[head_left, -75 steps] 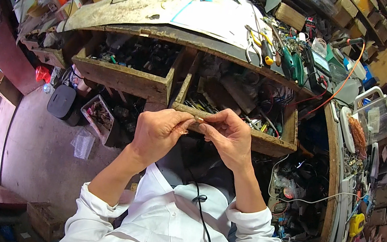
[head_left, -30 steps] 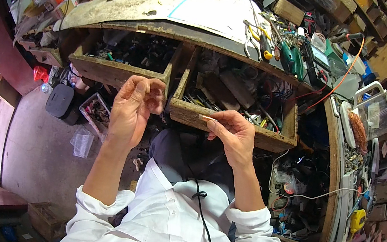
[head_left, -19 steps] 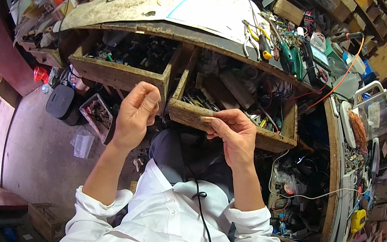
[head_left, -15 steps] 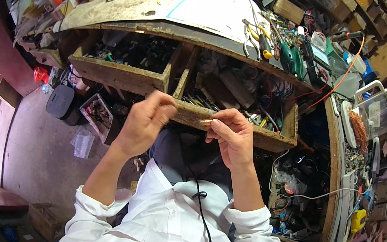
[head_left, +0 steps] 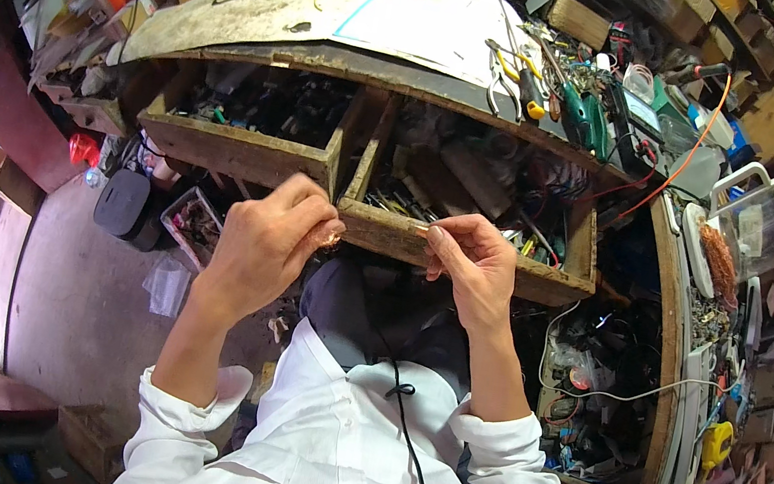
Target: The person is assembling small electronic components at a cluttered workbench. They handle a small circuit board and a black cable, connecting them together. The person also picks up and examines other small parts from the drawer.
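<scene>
My left hand is closed just in front of the divide between the two drawers. A tangled, shiny copper-coloured bit shows at its fingertips, too small to name. My right hand pinches a small, thin copper-coloured piece between thumb and forefinger, pointing left toward the other hand. The hands are a short way apart, over the front edge of the open right drawer. Inside that drawer lie wood blocks, wires and several thin tools.
An open left drawer holds dark small parts. On the bench top, pliers lie beside a white sheet. At the right, a deep wooden bin is full of cables. A grey bin stands on the floor at left.
My left hand has moved slightly left and down, its fingers now closed with a copper-coloured bit showing. The right hand has shifted a little, still pinching its small piece.
</scene>
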The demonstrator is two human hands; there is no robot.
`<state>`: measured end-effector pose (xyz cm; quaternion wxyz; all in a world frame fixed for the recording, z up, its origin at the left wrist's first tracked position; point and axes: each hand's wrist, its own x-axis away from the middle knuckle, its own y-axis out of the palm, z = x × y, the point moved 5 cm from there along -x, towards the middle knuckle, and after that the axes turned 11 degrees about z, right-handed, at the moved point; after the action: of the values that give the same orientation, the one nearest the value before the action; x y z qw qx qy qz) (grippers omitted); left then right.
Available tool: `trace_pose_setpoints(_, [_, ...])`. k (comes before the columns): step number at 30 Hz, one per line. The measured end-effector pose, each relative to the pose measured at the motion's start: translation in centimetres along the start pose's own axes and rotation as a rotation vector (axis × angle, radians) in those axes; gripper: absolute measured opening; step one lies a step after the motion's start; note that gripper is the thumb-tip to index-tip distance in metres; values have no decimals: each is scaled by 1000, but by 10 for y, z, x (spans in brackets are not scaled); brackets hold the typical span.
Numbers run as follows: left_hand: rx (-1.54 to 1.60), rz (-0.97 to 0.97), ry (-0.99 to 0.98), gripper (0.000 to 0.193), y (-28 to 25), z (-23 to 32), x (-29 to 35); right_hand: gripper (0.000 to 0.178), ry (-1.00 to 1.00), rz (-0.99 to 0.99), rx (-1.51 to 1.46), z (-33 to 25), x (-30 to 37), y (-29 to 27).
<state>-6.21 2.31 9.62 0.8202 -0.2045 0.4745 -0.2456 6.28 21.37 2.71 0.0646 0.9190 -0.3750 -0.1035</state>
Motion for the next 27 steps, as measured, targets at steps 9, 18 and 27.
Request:
trace_pose_setpoints(9, [112,-55,-214,21,-9,-21,21,12,99,85,-222,7,-6,-13])
trace_pose_setpoints(18, [134,105,-332,22,-42,-38,21,11,-50,93,-61,-4,-10,-18])
trace_pose_setpoints(27, [263,279,-454,21,-73,-80,41,14,-87,95,-57,-6,-12,-27])
